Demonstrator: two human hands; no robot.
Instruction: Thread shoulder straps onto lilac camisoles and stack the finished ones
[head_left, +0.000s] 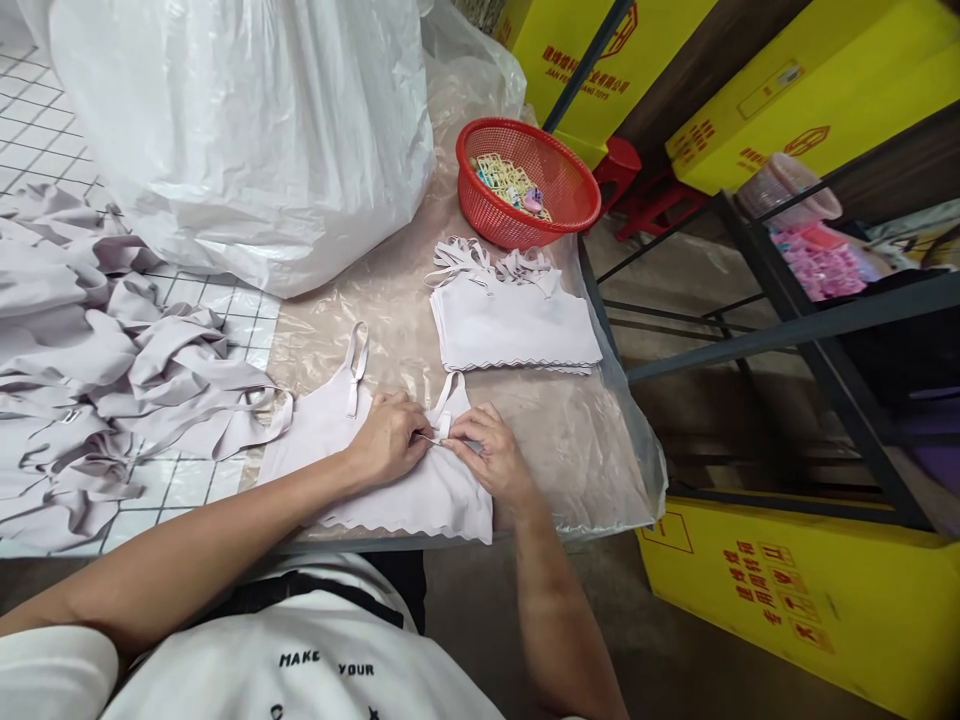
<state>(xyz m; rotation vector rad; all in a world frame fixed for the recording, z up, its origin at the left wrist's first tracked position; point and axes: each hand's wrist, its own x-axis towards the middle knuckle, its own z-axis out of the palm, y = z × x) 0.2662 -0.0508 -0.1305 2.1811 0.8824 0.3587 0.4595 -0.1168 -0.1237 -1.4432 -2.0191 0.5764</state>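
Observation:
A pale lilac camisole top (420, 505) lies spread at the front edge of the table, its scalloped hem toward me and its thin straps pointing away. Over its upper middle, my left hand (386, 440) is closed in a pinch. Close against it, my right hand (491, 452) pinches from the other side with thumb and forefinger. A thin, light strip or thread runs between the fingertips, beside a small white piece (445, 424) near the right strap; its exact kind is too small to tell.
Folded matching tops (517, 325) are stacked behind my right hand. Beyond them stands a red basket (480, 205) of small plastic pieces. Loose tops (150, 370) heap at left, below a big white plastic bag (262, 140). Yellow boxes (802, 600) and a dark metal frame (810, 330) flank the right.

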